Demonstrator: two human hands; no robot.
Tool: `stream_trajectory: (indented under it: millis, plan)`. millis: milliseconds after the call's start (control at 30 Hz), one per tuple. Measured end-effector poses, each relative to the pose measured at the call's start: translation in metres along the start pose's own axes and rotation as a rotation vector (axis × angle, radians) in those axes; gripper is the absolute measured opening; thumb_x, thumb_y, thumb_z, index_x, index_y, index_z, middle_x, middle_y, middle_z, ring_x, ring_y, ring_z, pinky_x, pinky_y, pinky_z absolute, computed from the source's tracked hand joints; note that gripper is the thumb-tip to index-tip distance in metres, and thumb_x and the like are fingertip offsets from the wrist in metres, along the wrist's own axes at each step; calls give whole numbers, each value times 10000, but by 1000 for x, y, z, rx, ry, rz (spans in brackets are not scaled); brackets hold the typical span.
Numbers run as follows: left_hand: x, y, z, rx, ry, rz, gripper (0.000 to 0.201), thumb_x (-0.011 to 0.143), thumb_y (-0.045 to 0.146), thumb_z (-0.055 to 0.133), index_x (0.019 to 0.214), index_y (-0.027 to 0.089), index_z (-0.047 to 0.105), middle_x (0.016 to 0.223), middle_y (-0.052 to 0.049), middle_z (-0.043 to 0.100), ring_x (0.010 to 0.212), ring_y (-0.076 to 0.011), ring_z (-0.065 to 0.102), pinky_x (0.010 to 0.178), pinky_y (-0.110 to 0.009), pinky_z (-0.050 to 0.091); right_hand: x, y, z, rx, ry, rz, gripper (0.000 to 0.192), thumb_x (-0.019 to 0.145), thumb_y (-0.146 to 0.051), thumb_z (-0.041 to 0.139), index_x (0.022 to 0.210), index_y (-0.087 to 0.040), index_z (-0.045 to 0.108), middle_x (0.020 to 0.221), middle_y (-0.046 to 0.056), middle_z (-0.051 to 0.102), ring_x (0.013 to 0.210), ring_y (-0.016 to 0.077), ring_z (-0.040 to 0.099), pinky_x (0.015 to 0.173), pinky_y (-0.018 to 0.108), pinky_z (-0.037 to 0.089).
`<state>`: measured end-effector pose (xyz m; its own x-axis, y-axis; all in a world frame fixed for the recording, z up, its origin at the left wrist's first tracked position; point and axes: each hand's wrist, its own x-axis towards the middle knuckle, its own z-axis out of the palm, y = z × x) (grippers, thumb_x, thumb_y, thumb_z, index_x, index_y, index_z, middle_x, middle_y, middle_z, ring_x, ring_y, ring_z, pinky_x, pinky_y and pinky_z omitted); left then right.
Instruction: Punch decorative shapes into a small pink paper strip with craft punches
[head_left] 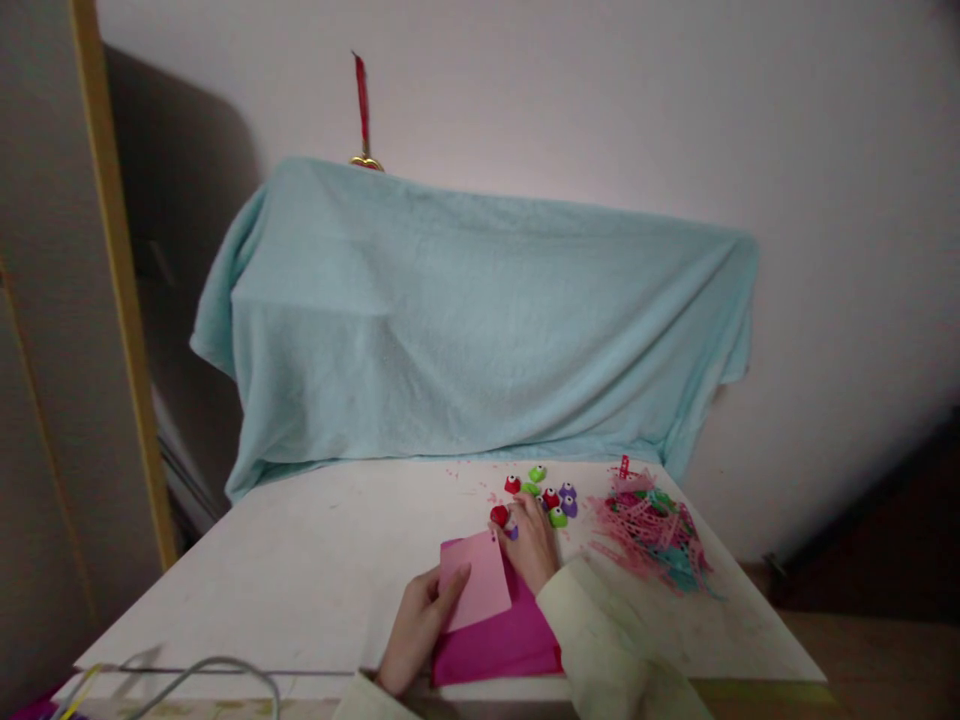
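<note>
The left hand [420, 620] holds a light pink sheet of paper [474, 580] by its lower left edge, thumb on top and fingers beneath it, so the sheet stands lifted off the table [300, 560]. The right hand [531, 540], in a pale cream sleeve [607, 640], reaches forward just past the sheet's far right corner; its fingertips are at a small red punch [499, 516], though whether they pinch it or only touch it cannot be told. Under both hands lies a darker magenta sheet [502, 640], reaching the near edge of the table.

Just beyond the right hand's fingers sits a loose cluster of small punches [551, 492] in red, green and purple. Further to the right of that hand lies a heap of paper scraps [652, 535], mostly pink with some green and blue strips.

Left of the left hand, at the near table edge, a grey cable [202, 670] curves across. Behind the table a pale blue blanket [480, 320] drapes over something large against the wall, with a red ribbon [362, 100] hanging above it.
</note>
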<state>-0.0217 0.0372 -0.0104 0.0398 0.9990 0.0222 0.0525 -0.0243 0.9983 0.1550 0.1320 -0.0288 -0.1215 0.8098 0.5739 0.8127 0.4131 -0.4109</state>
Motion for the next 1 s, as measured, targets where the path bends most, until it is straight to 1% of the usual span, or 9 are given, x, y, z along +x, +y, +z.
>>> stream_trajectory:
  millis: [167, 267, 400, 500, 600, 700, 767, 867, 1000]
  plan:
    - [-2, 9, 1, -1, 37, -13, 559, 680, 652, 538, 675, 101, 636, 578, -39, 587, 592, -191, 519, 510, -245, 369, -1, -1, 0, 108, -19, -12, 200, 714, -203, 598, 914, -191, 584, 971, 93, 555, 953, 258, 523, 863, 403, 415]
    - [-3, 8, 2, -11, 40, -16, 561, 685, 656, 534, 678, 103, 631, 588, -39, 591, 600, -193, 520, 515, -243, 371, -1, -2, -4, 231, -5, 27, 233, 703, -168, 585, 934, -191, 562, 944, 81, 574, 928, 242, 539, 853, 389, 423]
    - [-1, -2, 2, -26, 26, -20, 528, 724, 618, 531, 723, 99, 625, 648, -46, 605, 622, -191, 520, 526, -239, 370, 4, 8, -11, 524, 125, 187, 332, 745, -218, 583, 1065, -198, 495, 999, 90, 591, 870, 214, 575, 773, 361, 463]
    - [0, -8, 1, -22, 11, -22, 502, 752, 588, 526, 736, 95, 618, 677, -48, 606, 629, -183, 517, 533, -236, 366, 7, 20, -18, 866, 202, 350, 422, 759, -311, 609, 1126, -201, 431, 975, 94, 607, 778, 200, 606, 637, 319, 489]
    - [1, -8, 0, 0, -3, -29, 499, 760, 585, 519, 728, 97, 616, 681, -46, 605, 628, -179, 517, 535, -233, 362, 8, 24, -26, 1087, 158, 449, 540, 766, -374, 617, 1226, -200, 395, 840, 58, 617, 561, 149, 564, 476, 266, 442]
    - [-1, -3, 1, 19, -9, -41, 531, 760, 611, 493, 711, 96, 614, 675, -49, 605, 623, -178, 516, 522, -229, 357, 5, 19, -31, 1180, 81, 477, 583, 737, -372, 661, 1250, -199, 445, 739, 17, 597, 495, 114, 501, 443, 246, 407]
    - [-2, 2, 2, 26, 0, -49, 561, 742, 637, 489, 696, 93, 617, 660, -53, 603, 619, -179, 515, 515, -226, 357, 3, 14, -33, 1233, 50, 494, 581, 710, -347, 696, 1234, -208, 485, 763, 16, 601, 492, 96, 477, 433, 231, 385]
    - [-4, 7, 3, 26, 20, -48, 589, 714, 668, 492, 681, 93, 620, 636, -53, 600, 614, -179, 513, 514, -224, 362, 2, 9, -34, 1341, 14, 512, 562, 688, -281, 726, 1209, -242, 519, 904, 36, 615, 539, 81, 480, 449, 212, 374]
    - [-4, 8, 4, 11, 39, -36, 599, 697, 682, 496, 682, 96, 618, 638, -53, 605, 612, -180, 515, 509, -226, 364, 1, 9, -34, 1466, -146, 521, 406, 728, -279, 694, 1118, -229, 594, 956, 62, 615, 575, 84, 486, 445, 202, 348]
